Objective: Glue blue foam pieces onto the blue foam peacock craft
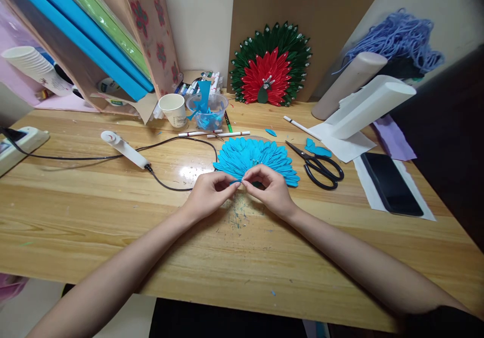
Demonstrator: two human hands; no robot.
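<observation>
A fan of layered blue petals (260, 151) lies on the table in front of me, like a spread peacock tail. At its near edge, my left hand (214, 191) and my right hand (270, 189) meet fingertip to fingertip. Both are closed in a pinch, and a sliver of blue shows by the left fingertips. Whatever they hold is too small to make out. Right of the fan lie black-handled scissors (321, 169), blades partly apart, with blue scraps (317, 148) just behind them. A single loose blue petal (270, 132) rests behind the fan.
A white corded hot-glue gun (126, 150) lies left, its cable looping toward the fan. Behind stand a paper cup (173, 110), a clear tub (207, 108) of blue scraps and a red-green peacock (270, 68). To the right are paper rolls (372, 106) and a phone (391, 184).
</observation>
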